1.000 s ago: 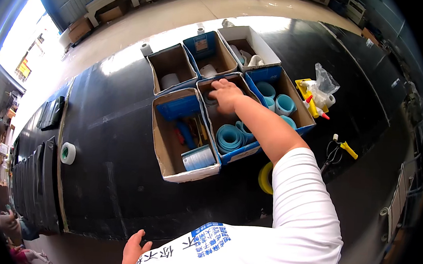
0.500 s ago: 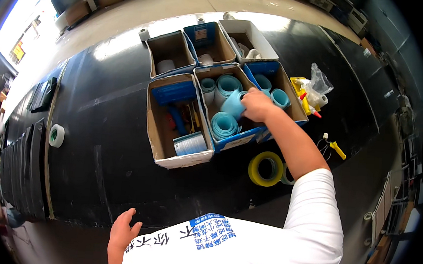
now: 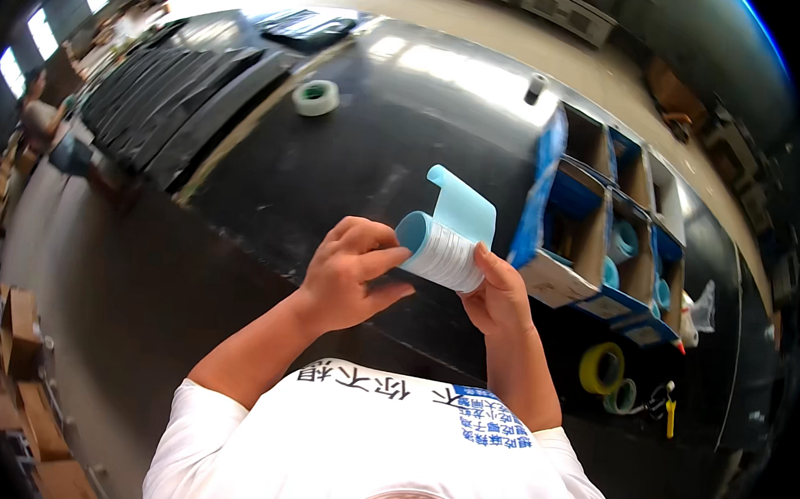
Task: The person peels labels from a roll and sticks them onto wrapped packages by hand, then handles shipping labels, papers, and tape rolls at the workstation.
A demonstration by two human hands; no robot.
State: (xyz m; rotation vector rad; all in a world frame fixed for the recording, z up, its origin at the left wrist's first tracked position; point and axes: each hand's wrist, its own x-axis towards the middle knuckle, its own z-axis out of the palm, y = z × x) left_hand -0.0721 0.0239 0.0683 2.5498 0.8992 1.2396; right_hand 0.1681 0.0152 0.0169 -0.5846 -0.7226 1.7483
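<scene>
A roll of labels, light blue backing with white printed stickers on its outside, is held up over the black table in front of me. My right hand grips its right end, thumb on top and fingers underneath. A loose tail of blue backing curls up at the roll's far side. My left hand is at the roll's left end, fingertips at its rim, with thumb and fingers apart. To the right, open cardboard boxes stand in rows, several light blue rolls inside them.
A roll of white tape lies on the black table at far left, beside black sheets. Yellow tape and a yellow-handled tool lie near right. A person stands at far left.
My right hand has come out of a box with the label roll and brought it in front of me. My left hand has risen to it. The view has turned left.
</scene>
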